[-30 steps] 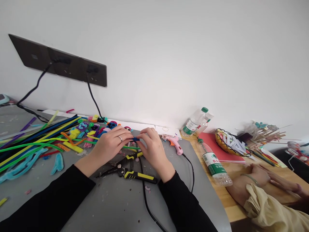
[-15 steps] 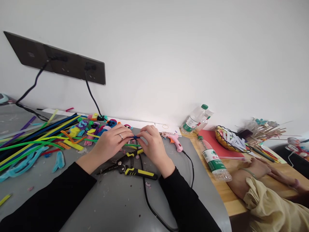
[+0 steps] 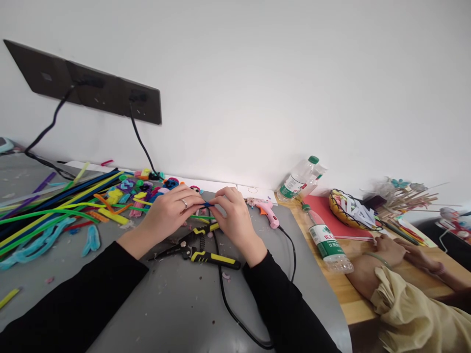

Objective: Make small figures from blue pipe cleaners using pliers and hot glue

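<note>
Between my fingertips is a short piece of dark blue pipe cleaner (image 3: pixel 206 204). My left hand (image 3: pixel 172 211), with a ring on one finger, pinches one end; my right hand (image 3: pixel 233 218) pinches the other. Most of the piece is hidden by my fingers. Below my hands, black and yellow wire cutters (image 3: pixel 213 258) lie spread on the grey mat (image 3: pixel 176 309). A pink glue gun (image 3: pixel 270 214) rests just right of my right hand. Left of my left hand are several small fuzzy coloured figures (image 3: pixel 142 189).
Long coloured pipe cleaners (image 3: pixel 55 213) cover the mat's left side. A black cord (image 3: pixel 235 318) runs across the front. Plastic bottles (image 3: pixel 326 242) and a basket of paper strips (image 3: pixel 351 211) stand at the right, by another person's hands (image 3: pixel 390 250). A socket panel (image 3: pixel 84 86) is on the wall.
My hands keep their pinch on the blue pipe cleaner, with only a slight shift of the fingers. The view has tilted a little; the things on the mat stay put.
</note>
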The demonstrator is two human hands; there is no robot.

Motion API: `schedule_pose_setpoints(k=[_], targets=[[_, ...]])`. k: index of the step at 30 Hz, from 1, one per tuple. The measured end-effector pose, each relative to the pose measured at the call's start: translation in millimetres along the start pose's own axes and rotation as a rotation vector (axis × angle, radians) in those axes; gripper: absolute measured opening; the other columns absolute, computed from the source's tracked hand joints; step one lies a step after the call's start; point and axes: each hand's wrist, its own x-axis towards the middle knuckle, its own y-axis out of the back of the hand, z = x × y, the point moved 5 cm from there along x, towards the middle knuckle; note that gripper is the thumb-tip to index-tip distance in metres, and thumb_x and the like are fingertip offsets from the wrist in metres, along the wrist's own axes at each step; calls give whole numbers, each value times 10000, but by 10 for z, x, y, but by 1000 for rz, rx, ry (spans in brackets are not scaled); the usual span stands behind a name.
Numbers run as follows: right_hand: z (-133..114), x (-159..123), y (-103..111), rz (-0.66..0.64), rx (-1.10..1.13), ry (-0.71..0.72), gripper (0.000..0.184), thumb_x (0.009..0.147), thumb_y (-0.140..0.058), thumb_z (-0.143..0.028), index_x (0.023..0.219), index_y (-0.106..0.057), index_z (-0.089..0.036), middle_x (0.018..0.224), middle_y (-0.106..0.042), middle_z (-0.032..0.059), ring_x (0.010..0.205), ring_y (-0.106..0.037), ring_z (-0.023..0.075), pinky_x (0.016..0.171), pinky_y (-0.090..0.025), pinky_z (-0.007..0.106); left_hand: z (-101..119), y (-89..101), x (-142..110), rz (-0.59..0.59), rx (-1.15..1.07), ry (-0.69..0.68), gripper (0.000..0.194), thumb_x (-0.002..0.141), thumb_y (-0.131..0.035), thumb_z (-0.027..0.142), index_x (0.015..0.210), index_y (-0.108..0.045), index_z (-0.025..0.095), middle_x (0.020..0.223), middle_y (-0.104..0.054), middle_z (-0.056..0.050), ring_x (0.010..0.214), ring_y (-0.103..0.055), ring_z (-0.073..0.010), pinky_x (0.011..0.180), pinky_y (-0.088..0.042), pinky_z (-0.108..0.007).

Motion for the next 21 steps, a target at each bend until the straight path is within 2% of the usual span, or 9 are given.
schedule_pose_setpoints(k=[6,16,21], targets=[[1,3,15,-1,-21,-19,139,953,-625,-102,966,-697,-220,1011,-651,74,957,-584,233,839,-502,368,-37,-13,-21,-13,3,50,177,1037,-571,273,1065,-736,214,980,-786,-56,962,-713,-211,860,-587,-356],[-21,7,25,27,4,2,147,959,-622,-103,1039,-684,-208,1041,-656,85,991,-588,236,866,-506,375,-25,-3,-10,21,-6,40,160,1018,-588,196,1014,-746,217,957,-793,-40,920,-721,-193,851,-594,-343],[-30,17,31,4,12,-2,113,965,-628,-121,1004,-676,-215,1056,-654,82,1000,-588,234,882,-503,378,4,18,6,44,10,0,160,1017,-580,165,1008,-733,208,955,-789,-42,916,-717,-187,843,-593,-330]])
